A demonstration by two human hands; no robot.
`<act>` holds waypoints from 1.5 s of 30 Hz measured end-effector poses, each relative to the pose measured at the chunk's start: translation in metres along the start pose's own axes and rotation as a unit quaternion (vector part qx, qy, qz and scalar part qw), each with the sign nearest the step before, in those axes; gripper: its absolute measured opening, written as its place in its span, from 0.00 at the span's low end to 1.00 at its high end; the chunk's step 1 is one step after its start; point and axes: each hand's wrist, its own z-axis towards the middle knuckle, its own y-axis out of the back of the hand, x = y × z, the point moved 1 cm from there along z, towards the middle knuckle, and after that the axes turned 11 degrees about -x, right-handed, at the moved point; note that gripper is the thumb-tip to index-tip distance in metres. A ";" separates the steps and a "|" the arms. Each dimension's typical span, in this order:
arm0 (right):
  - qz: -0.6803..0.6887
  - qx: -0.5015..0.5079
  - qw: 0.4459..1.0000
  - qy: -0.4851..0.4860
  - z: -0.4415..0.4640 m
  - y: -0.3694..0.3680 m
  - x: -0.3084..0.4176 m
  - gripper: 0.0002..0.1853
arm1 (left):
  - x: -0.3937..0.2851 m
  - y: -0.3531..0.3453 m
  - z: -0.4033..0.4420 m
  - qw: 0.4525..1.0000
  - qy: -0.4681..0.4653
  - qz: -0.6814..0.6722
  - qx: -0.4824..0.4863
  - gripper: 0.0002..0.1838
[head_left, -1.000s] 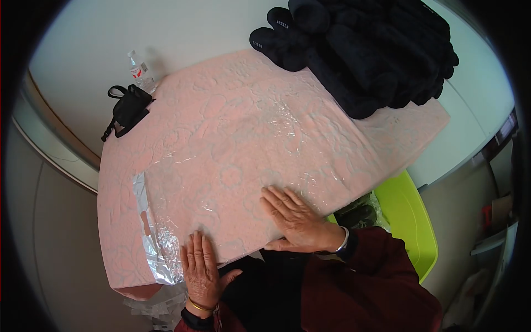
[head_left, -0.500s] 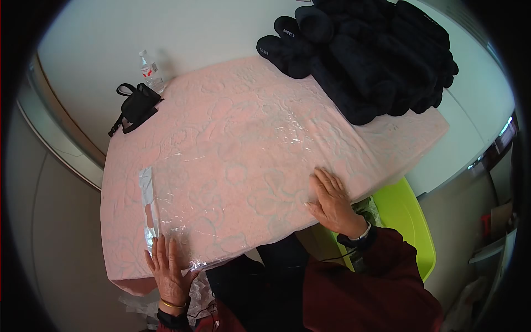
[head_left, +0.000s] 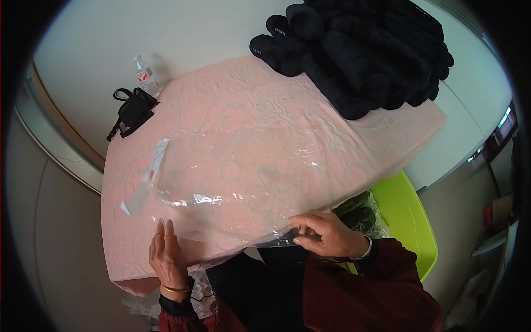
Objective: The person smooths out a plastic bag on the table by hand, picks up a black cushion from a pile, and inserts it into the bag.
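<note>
A clear plastic bag (head_left: 238, 166) lies over the pink patterned cloth (head_left: 130, 243), with a whitish strip (head_left: 152, 171) along its left end. My right hand (head_left: 329, 235) has its fingers curled at the bag's near right corner, and seems to pinch the film there. Close to the bag's near left side is my left hand (head_left: 167, 255), its fingers straight and pointing away from me. Nothing shows in that hand.
Dark plush rolls (head_left: 370, 61) are heaped at the back right. A black pouch (head_left: 134, 113) and a plastic bottle (head_left: 146, 77) stand at the back left. Below the right edge is a lime-green bin (head_left: 406, 216) with plastic-wrapped dark items (head_left: 359, 216).
My right hand has gone from lying flat on the bag to curled fingers at its near edge. The bag has shifted away from me, its strip now tilted. My left hand stays low.
</note>
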 end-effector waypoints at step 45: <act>-0.081 -0.071 0.970 0.220 0.027 -0.073 0.014 0.17 | -0.111 -0.007 -0.016 0.983 -0.065 -0.174 0.010 0.19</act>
